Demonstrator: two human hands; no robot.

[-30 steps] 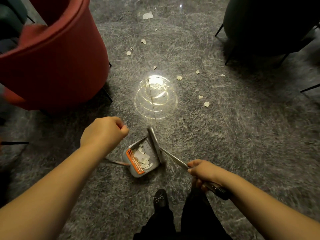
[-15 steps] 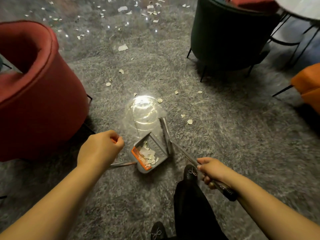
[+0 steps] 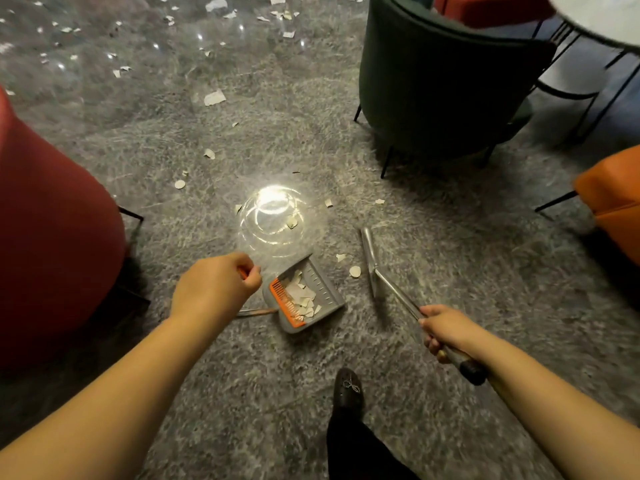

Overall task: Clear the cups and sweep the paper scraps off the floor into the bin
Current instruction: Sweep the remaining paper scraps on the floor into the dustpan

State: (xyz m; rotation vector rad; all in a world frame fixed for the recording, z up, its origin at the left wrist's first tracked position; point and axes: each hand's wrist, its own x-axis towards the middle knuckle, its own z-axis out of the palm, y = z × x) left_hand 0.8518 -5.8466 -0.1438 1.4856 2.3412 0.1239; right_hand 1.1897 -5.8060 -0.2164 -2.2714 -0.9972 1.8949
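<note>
A grey dustpan (image 3: pixel 323 296) with an orange comb edge lies on the grey floor, holding several paper scraps. My left hand (image 3: pixel 214 285) grips the top of its long handle, fist closed, just left of the pan. My right hand (image 3: pixel 446 329) grips the metal broom handle; the narrow broom head (image 3: pixel 369 259) rests on the floor to the right of the pan. Loose scraps (image 3: pixel 355 271) lie between pan and broom, and more (image 3: pixel 214 97) are scattered further away and across the far floor.
A red armchair (image 3: pixel 52 230) stands close on the left, a dark green chair (image 3: pixel 440 74) at the upper right, an orange seat (image 3: pixel 613 199) at the right edge, a round white table (image 3: pixel 602 15) top right. My black shoe (image 3: pixel 348 388) is below the pan. A bright light glare (image 3: pixel 273 206) reflects off the floor.
The broom head has swung away from the dustpan's mouth to the right. The view has tilted up, showing more scattered scraps. My left hand still holds the pan handle.
</note>
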